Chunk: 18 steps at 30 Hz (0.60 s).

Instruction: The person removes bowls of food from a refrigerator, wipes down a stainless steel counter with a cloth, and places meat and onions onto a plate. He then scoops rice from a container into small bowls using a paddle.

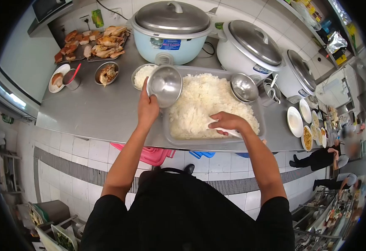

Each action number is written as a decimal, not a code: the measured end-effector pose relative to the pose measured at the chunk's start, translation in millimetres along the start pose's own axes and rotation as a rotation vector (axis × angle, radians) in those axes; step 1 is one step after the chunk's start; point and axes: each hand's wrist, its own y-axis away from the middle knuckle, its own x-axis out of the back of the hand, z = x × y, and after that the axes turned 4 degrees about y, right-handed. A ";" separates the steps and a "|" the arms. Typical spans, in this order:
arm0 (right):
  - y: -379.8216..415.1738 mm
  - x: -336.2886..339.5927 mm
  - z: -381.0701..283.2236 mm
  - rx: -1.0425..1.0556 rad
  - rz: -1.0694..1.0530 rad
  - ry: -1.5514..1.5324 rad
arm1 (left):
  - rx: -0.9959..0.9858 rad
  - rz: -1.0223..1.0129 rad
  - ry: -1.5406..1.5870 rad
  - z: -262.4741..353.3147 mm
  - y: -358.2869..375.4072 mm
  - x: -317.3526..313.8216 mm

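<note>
My left hand point(147, 108) grips a steel bowl point(165, 85), tilted and empty, at the left edge of a large tray point(216, 144) heaped with white cooked rice point(208, 100). My right hand point(226, 123) holds a white rice paddle point(229, 133), its blade pressed into the rice near the tray's front. A second steel bowl point(244, 87) rests at the tray's far right corner. Behind my left hand stands a small bowl of rice point(142, 74).
Three rice cookers point(171, 31) point(249, 48) point(296, 75) line the back of the steel counter point(95, 111). Roast meat on a tray point(95, 42), a bowl of chicken point(107, 73) and a cup stand at left. Plates point(295, 121) sit at right. Other people stand far right.
</note>
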 end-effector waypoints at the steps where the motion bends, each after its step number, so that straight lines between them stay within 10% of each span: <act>1: 9.0 9.2 -2.0 0.036 0.016 0.022 | -0.097 -0.052 -0.246 -10.0 -2.7 2.9; 4: 35.5 28.3 -22.5 -0.001 0.141 0.107 | -0.176 -0.188 -0.429 -32.0 2.3 -8.4; 6: 42.2 26.5 -34.6 -0.016 0.221 0.188 | 0.224 -0.325 -0.280 -11.7 23.8 -33.1; 9: 20.3 1.4 -30.0 0.160 0.780 0.934 | 0.341 -0.327 -0.029 -3.4 40.0 -63.2; 18: 43.1 -4.8 -36.0 -0.262 0.843 0.861 | 0.195 -0.155 0.131 -34.6 29.9 -35.4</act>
